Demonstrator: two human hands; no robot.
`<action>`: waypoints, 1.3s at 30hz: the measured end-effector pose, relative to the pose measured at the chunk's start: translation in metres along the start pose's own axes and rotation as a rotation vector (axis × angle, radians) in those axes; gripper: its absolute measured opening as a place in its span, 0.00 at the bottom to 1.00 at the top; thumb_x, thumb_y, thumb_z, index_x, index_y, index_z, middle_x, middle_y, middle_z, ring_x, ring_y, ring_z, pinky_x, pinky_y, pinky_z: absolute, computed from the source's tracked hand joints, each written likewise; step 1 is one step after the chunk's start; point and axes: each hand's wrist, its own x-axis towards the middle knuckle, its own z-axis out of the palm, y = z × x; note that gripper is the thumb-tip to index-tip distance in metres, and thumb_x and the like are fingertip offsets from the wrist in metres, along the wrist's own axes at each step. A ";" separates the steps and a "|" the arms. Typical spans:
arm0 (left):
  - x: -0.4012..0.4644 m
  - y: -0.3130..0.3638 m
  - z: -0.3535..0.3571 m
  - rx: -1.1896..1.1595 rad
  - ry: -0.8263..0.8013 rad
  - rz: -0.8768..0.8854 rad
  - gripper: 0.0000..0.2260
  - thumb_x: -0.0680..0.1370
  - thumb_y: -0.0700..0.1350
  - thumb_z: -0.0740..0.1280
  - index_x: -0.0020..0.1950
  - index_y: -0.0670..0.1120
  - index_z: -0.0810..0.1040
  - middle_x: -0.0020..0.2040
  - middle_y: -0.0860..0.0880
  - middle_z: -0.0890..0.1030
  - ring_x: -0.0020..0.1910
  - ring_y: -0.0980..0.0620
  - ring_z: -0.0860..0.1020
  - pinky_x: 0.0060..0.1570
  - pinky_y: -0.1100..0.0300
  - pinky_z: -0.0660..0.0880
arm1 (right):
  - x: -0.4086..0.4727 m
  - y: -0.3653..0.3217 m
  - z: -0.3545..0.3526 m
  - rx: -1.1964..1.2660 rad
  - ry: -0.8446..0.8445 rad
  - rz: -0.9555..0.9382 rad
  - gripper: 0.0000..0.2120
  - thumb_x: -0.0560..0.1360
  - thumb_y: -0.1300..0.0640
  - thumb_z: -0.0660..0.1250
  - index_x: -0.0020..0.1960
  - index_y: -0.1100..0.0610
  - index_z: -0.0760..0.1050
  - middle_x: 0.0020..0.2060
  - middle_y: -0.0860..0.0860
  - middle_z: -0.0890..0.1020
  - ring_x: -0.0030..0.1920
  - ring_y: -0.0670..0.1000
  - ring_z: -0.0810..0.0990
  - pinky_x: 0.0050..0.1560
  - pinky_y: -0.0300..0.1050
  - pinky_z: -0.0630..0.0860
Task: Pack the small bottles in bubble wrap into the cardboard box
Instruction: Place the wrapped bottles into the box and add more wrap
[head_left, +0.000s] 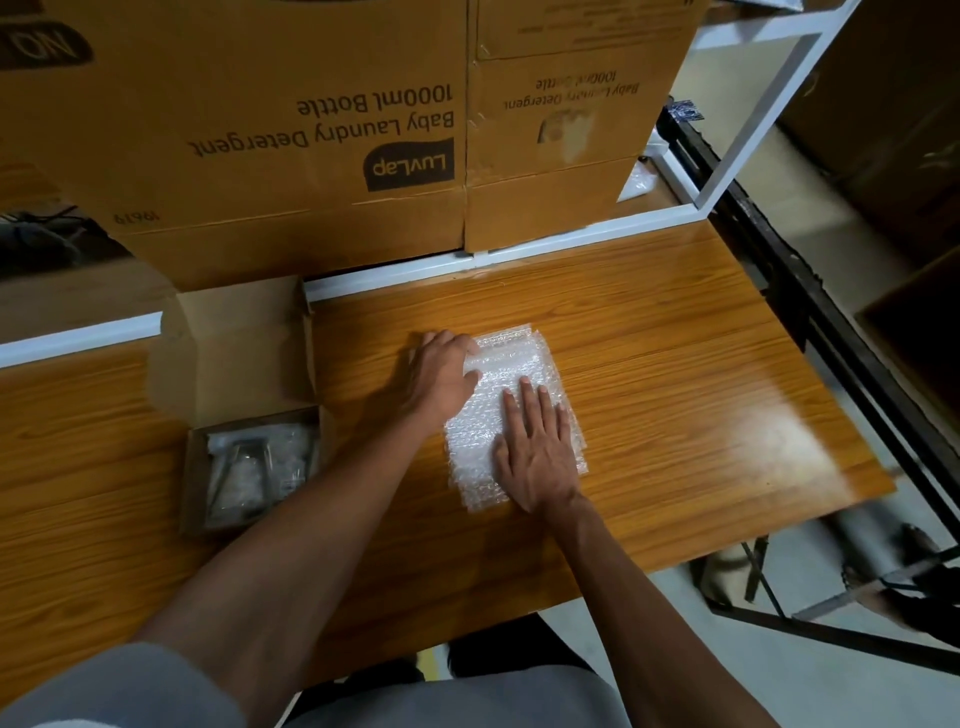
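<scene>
A flat stack of clear bubble wrap (511, 364) lies on the wooden table (675, 389), near its middle. My right hand (537, 447) lies flat on the wrap's lower half, fingers straight. My left hand (444, 371) rests on the wrap's upper left edge, with its fingers bent over that edge. A small open cardboard box (244, 415) stands to the left, its lid (244, 343) folded up and back. Inside it lie bubble-wrapped items (260, 467); I cannot make out the bottles themselves.
Two large brown cartons (311, 130) printed "Baby Laundry Detergent" stand behind the table on a white metal frame (519, 260). The table's right edge drops to a dark metal rack (779, 291) and the floor. More cardboard lies at the far right.
</scene>
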 end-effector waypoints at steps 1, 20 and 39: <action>-0.001 0.001 -0.002 -0.079 -0.001 -0.003 0.12 0.80 0.46 0.75 0.62 0.50 0.82 0.60 0.51 0.78 0.65 0.47 0.72 0.63 0.53 0.69 | 0.000 0.000 -0.002 0.028 0.009 0.001 0.34 0.84 0.44 0.50 0.86 0.56 0.45 0.85 0.58 0.42 0.85 0.61 0.41 0.82 0.66 0.47; -0.037 -0.017 -0.072 -0.621 -0.092 -0.048 0.10 0.79 0.47 0.76 0.60 0.52 0.82 0.60 0.56 0.84 0.58 0.59 0.80 0.48 0.65 0.72 | 0.051 -0.021 -0.089 0.865 0.245 0.167 0.04 0.79 0.57 0.76 0.51 0.55 0.83 0.41 0.46 0.87 0.40 0.46 0.86 0.44 0.51 0.83; -0.046 -0.041 -0.088 -0.697 -0.271 -0.189 0.09 0.80 0.43 0.75 0.58 0.50 0.79 0.57 0.51 0.85 0.52 0.55 0.83 0.51 0.58 0.80 | 0.009 -0.019 -0.087 1.800 0.073 0.465 0.15 0.76 0.66 0.76 0.61 0.63 0.79 0.57 0.58 0.87 0.58 0.56 0.86 0.71 0.57 0.76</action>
